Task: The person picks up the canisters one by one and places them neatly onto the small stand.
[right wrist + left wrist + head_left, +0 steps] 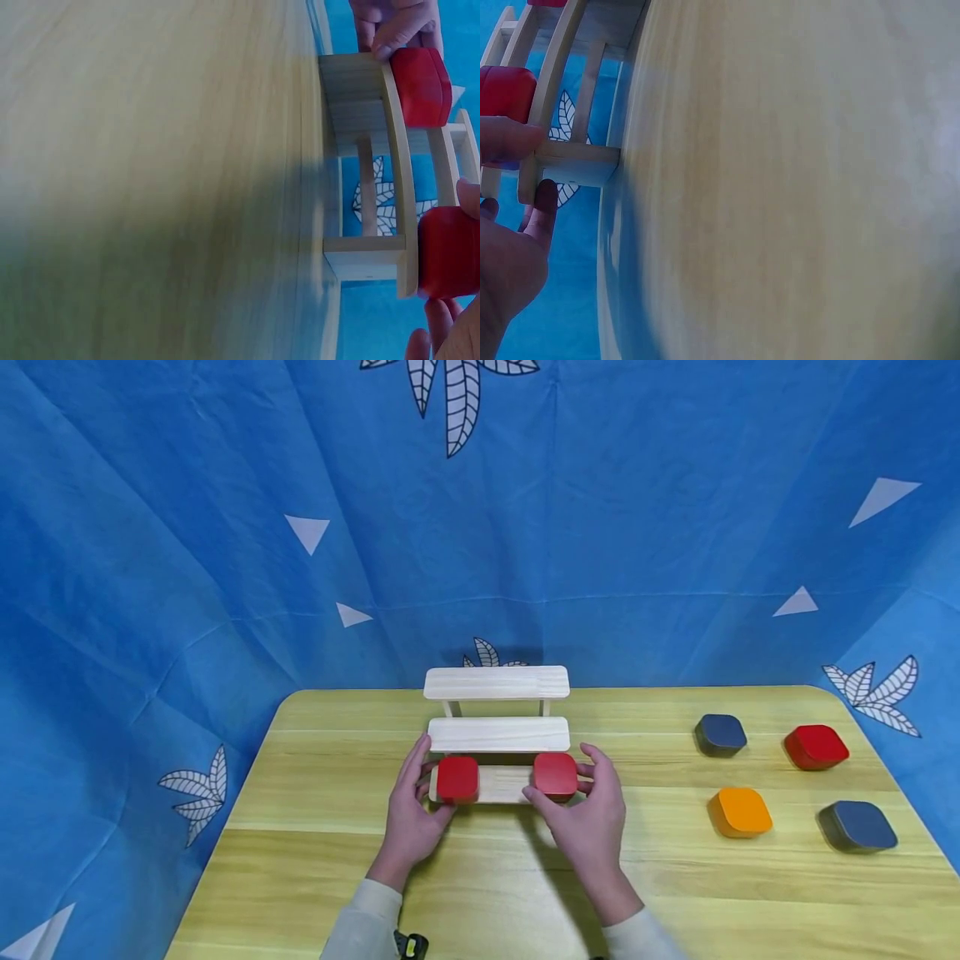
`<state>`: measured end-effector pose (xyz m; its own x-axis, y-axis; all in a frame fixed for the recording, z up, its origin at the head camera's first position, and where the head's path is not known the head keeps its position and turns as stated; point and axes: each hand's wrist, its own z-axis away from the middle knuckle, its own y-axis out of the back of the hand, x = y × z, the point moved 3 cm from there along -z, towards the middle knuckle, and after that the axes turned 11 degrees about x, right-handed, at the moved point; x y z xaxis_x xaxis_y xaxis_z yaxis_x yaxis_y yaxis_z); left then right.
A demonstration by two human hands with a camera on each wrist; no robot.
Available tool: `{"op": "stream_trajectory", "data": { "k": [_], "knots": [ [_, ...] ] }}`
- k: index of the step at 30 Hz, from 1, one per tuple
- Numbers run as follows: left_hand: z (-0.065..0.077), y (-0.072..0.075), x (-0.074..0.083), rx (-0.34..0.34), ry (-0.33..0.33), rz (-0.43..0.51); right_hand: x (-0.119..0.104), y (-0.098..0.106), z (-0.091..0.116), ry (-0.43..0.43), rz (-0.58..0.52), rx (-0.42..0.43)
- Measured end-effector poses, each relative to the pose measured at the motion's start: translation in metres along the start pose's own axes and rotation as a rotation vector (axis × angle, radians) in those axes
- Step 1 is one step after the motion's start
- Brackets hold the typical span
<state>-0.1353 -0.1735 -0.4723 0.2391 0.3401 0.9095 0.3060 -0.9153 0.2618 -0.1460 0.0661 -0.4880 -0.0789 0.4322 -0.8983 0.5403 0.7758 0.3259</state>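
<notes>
Sitting rightward were four rounded blocks (pixel 739 812). Left hand (pixel 415 825) gripped the wooden rack (pixel 497 682); right hand (pixel 592 831) held a red block (pixel 555 774).

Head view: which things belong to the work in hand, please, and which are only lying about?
Probably in the job:
wooden stand, touched by the left hand
left red block, on its lowest tier
right red block, held by the right hand

Apparently lying about:
third red block
orange block
back dark blue block
front dark blue block
</notes>
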Motion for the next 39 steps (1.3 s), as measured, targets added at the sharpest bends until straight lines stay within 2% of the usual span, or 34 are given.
{"op": "stream_trajectory", "data": {
  "k": [13,27,39],
  "knots": [
    [-0.0002,0.0008,0.0026,-0.007,0.024,0.013,-0.0025,-0.0063,0.0026,0.041,0.041,0.004],
    [-0.0011,0.0005,0.0026,-0.006,0.009,0.022,-0.003,-0.0064,0.0026,0.07,0.058,-0.011],
    [-0.0007,0.0006,0.0043,-0.009,0.007,0.019,0.0,0.0001,0.0026,0.059,0.022,-0.023]
  ]
}}
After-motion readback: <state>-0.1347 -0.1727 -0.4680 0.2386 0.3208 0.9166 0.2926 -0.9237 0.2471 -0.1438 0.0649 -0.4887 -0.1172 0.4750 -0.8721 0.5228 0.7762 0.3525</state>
